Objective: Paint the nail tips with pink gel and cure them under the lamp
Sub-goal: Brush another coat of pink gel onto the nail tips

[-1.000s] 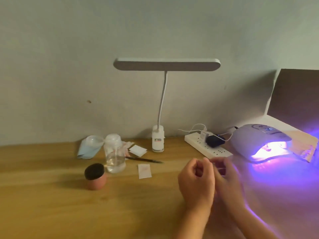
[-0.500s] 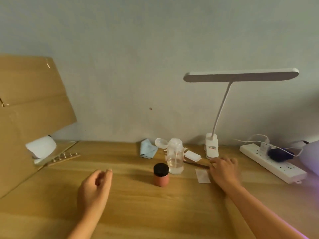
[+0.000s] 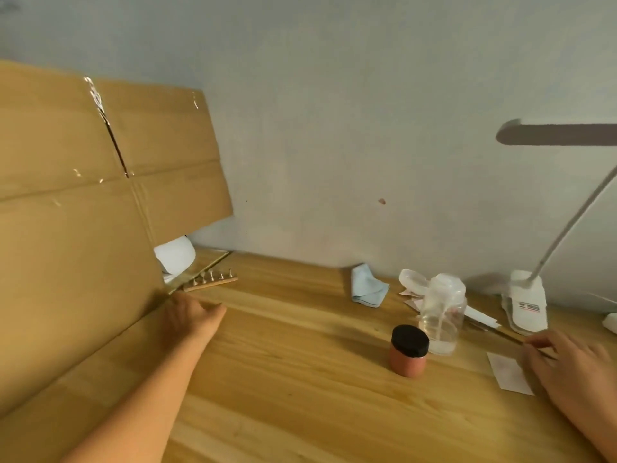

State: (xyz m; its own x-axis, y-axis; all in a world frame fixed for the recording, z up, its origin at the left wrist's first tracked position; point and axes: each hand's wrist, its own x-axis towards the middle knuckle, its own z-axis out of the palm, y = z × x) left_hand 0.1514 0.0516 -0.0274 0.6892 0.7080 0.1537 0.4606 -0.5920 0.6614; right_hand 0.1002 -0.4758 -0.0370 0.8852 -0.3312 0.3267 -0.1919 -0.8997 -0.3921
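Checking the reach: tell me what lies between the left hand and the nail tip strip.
Head view: only bare wooden table lies between the left hand and the nail tip strip; the cardboard's edge runs alongside.

A bare stretch of table (image 3: 300,379) is being left open between the leaning cardboard sheet (image 3: 83,195) and the pink jar (image 3: 409,352). On the right, passage is being narrowed by the jar, clear bottle (image 3: 440,315) and lamp base (image 3: 526,302); the gap before the base is being crossed by the brush (image 3: 500,335) pinched in the right hand (image 3: 574,365).
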